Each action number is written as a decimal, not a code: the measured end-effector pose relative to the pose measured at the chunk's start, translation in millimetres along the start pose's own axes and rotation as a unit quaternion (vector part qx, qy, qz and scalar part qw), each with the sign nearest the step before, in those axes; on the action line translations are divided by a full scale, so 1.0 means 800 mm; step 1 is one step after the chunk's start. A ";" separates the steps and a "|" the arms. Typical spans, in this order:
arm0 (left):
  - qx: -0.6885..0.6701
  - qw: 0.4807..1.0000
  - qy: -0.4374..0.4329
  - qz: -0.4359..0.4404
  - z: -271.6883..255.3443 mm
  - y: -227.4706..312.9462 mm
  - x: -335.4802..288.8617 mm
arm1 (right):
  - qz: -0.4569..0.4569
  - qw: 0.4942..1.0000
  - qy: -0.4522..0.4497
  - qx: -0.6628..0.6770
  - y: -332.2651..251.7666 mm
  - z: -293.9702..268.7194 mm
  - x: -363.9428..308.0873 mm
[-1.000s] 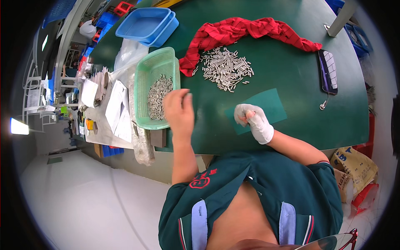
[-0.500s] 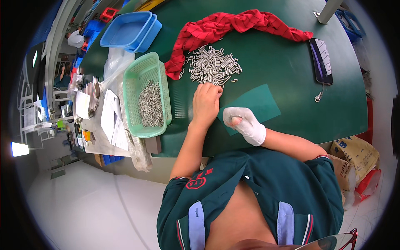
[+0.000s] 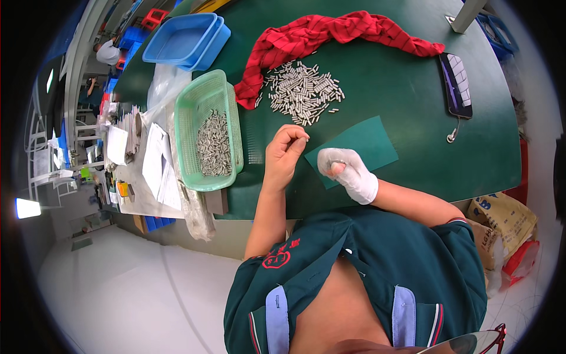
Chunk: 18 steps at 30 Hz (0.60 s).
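A pile of short silvery metal pins [image 3: 300, 91] lies on the green tabletop. Just below it my left hand [image 3: 284, 156], bare, is closed in a pinch; a small bright end at its fingertips looks like one of the metal pins. To its right is my right hand [image 3: 349, 175], in a white glove with the thumb tip bare. Its fingers are curled in, and whatever they hold is hidden. That hand is over the near edge of a flat teal sheet [image 3: 368, 144]. A red checked cloth [image 3: 312, 32] curves around the far side of the pile.
On the left stands a light-green basket [image 3: 187, 156] holding more metal pins [image 3: 213, 144]. Stacked blue trays [image 3: 183, 38] sit behind it, with papers [image 3: 156, 162] to its left. A phone [image 3: 457, 85] lies at the right; a metal post [image 3: 466, 16] rises at the far right.
My left hand has drawn back from the pile's near edge toward me, its fingertips now pinched together in front of the gloved hand. My right hand has hardly moved.
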<state>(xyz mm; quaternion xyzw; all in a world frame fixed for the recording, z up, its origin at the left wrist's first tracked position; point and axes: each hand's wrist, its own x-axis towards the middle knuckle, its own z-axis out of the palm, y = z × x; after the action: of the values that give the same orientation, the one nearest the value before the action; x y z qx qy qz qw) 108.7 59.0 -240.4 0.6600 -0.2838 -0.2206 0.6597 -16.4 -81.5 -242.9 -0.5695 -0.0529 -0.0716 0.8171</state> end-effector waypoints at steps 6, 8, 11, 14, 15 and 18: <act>-0.012 1.000 -0.008 -0.007 -0.002 -0.001 -0.008 | 0.002 0.999 0.031 0.035 0.005 0.002 0.004; -0.050 0.999 -0.006 -0.017 0.000 -0.001 -0.011 | 0.014 0.997 0.042 0.057 0.005 0.002 0.006; -0.053 0.997 0.002 -0.060 0.003 0.003 -0.015 | -0.004 0.995 0.061 0.085 0.008 -0.001 0.010; -0.024 0.997 0.020 -0.075 0.006 0.004 -0.017 | 0.002 0.985 0.089 0.150 0.010 -0.004 0.015; -0.025 0.997 0.020 -0.077 0.006 0.008 -0.017 | 0.002 0.981 0.102 0.167 0.006 -0.005 0.018; 0.229 0.973 -0.019 -0.034 0.003 0.025 -0.016 | 0.002 0.967 0.112 0.227 0.002 -0.010 0.026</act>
<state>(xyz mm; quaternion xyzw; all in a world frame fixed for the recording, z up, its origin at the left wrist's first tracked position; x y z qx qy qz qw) 95.8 66.7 -222.0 0.7986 -0.3163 -0.1845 0.4776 4.3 -89.8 -243.7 -0.3574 0.0251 -0.1199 0.9259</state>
